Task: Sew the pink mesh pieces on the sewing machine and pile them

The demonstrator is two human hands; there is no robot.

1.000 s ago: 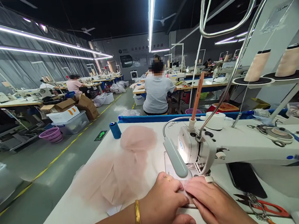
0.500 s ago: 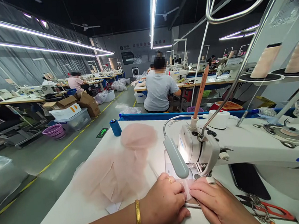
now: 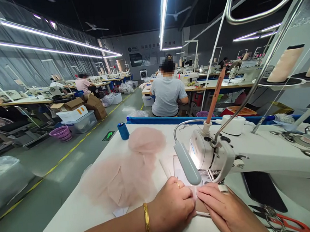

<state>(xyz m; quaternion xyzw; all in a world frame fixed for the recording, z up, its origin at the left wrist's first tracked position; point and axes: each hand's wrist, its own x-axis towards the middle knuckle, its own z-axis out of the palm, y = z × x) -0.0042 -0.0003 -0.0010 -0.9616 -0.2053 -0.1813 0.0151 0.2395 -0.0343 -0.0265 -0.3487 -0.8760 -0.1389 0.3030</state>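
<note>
A small piece of sheer pale-pink fabric [image 3: 200, 202] lies between my hands in front of the sewing machine [image 3: 209, 151]. My left hand [image 3: 174, 203], with a gold ring and bangle, curls its fingers closed on the fabric's left side. From the right, my right hand [image 3: 226, 204] has its fingers together on the fabric, fingertips close to the left ones; a white band circles one finger. Just behind the hands are the needle area and the grey lamp [image 3: 188, 165]. More sheer pink fabric [image 3: 122, 182] is heaped on the white table [image 3: 69, 217] to the left.
A blue thread spool [image 3: 123, 131] stands at the far table edge. Right of my hands lie a black phone [image 3: 263, 191] and red-handled scissors [image 3: 292, 221]. Thread cones [image 3: 285, 64] stand at the right. Ahead, a person in a grey shirt [image 3: 168, 95] sits at another table.
The view has turned slightly left, so everything sits further right. My hands stay at the fabric by the machine, and a bit more pink fabric shows between them.
</note>
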